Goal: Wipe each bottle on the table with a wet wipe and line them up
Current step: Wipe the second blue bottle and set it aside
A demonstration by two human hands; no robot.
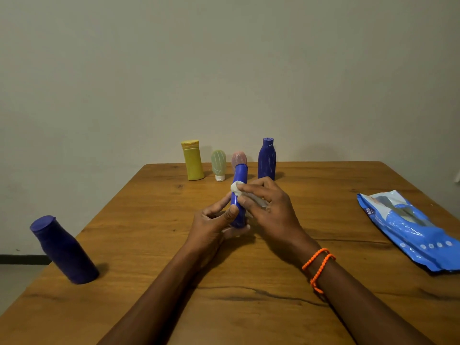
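My left hand grips the lower end of a slim blue tube, held upright over the middle of the wooden table. My right hand pinches a bunched white wet wipe against the tube's side. Along the far edge stand a yellow bottle, a small pale green bottle on its white cap, a pink bottle partly hidden behind the tube, and a tall dark blue bottle. Another dark blue bottle stands near the table's left edge.
A blue pack of wet wipes lies flat on the right side of the table. A plain wall rises just behind the far edge. The left table edge runs close to the near blue bottle.
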